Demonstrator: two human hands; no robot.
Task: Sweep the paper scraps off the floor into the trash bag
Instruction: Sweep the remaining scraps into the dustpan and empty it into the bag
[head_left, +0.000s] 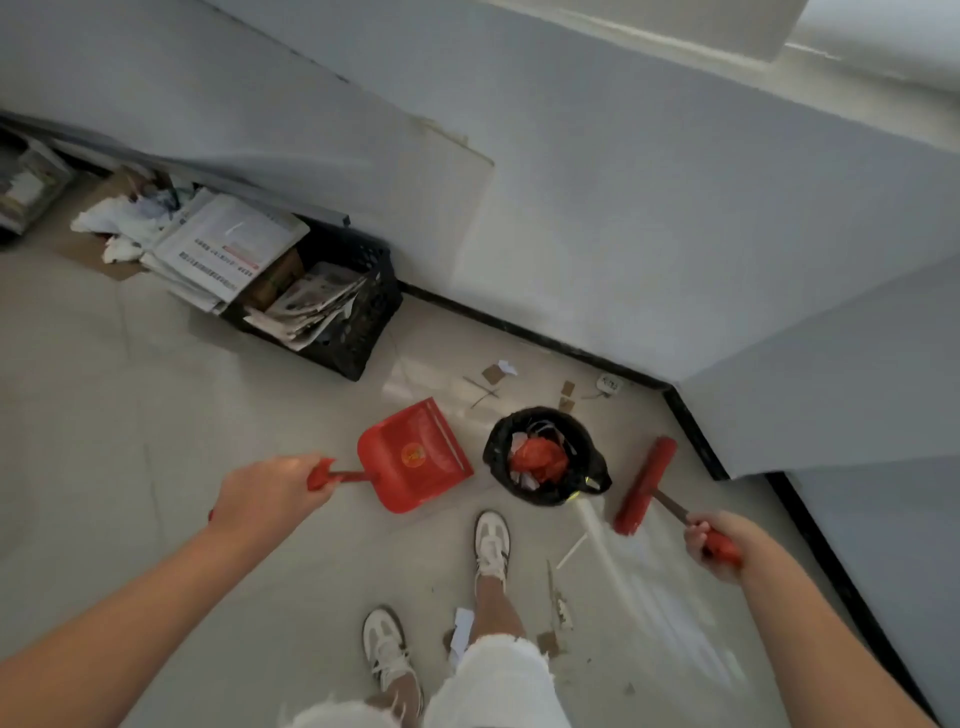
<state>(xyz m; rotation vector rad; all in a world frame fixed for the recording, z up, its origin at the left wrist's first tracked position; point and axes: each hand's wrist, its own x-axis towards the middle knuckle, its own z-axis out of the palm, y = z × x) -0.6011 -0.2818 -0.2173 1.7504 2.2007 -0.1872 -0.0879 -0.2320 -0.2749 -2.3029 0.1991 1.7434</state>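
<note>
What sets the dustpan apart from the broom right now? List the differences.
The dustpan is a broad, flat scoop held by the left hand; the broom is a long, narrow brush head held by the right hand. The dustpan sits left of the trash bag, the broom right of it. The dustpan carries a round yellow emblem; the broom head looks plain. Both are red, each held at its handle.

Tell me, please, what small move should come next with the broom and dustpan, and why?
Probably lower the broom to the floor behind the scraps by the right foot: the dustpan looks empty, and scraps also lie beyond the trash bag.
</note>
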